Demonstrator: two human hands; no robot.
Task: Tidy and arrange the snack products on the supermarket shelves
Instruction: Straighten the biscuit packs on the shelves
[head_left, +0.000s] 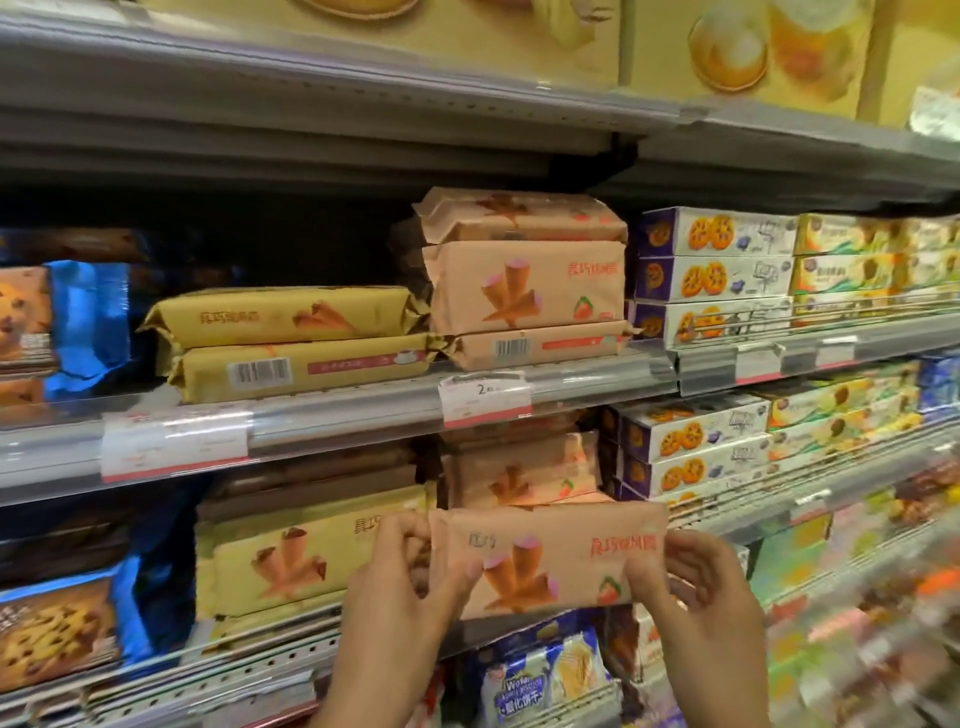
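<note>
A pink snack pack with cone pictures (550, 556) is held upright in front of the lower shelf. My left hand (410, 587) pinches its left end and my right hand (696, 587) pinches its right end. Behind it lie more pink packs (519, 478) on the lower shelf. On the shelf above stands a stack of three pink packs (524, 280), with two yellow packs (291, 343) to its left. A yellow cone pack (291, 561) stands on the lower shelf left of my hands.
White-and-purple cookie boxes (711, 275) fill the right of both shelves. Blue cookie bags (57, 322) sit at the left. Price tags (485, 397) hang on the shelf rail (337, 415). More snack bags (540, 675) lie below my hands.
</note>
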